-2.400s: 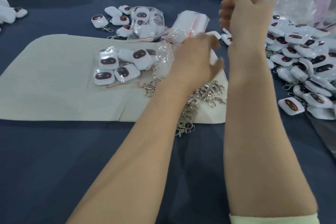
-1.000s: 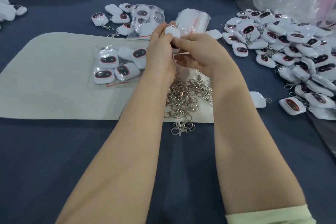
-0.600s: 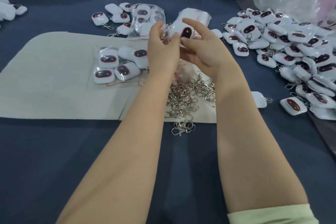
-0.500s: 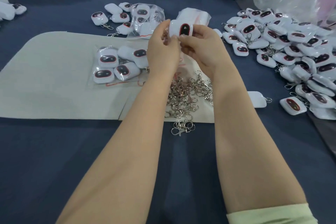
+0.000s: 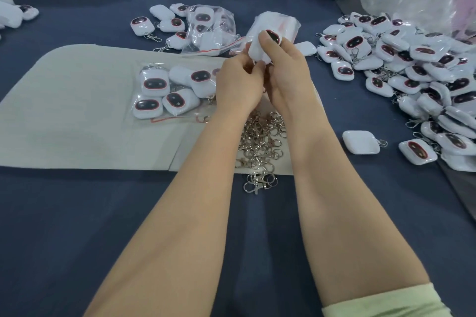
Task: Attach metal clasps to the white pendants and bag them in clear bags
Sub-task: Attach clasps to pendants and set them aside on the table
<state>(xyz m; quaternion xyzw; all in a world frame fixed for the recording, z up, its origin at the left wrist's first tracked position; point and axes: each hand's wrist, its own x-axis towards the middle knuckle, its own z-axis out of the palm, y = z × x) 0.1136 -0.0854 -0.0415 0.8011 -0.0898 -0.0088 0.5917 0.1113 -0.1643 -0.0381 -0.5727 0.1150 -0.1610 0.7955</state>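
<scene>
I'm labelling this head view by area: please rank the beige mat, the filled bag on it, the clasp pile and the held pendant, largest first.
1. beige mat
2. filled bag
3. clasp pile, partly hidden by the arms, so its rank against the bag is unsure
4. held pendant, partly covered

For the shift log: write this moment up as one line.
step: clasp fitting | right hand: grips white pendant | left hand: pinches pendant's lower end, clasp hidden | loose clasps: heaped on mat | bagging: not yet
</scene>
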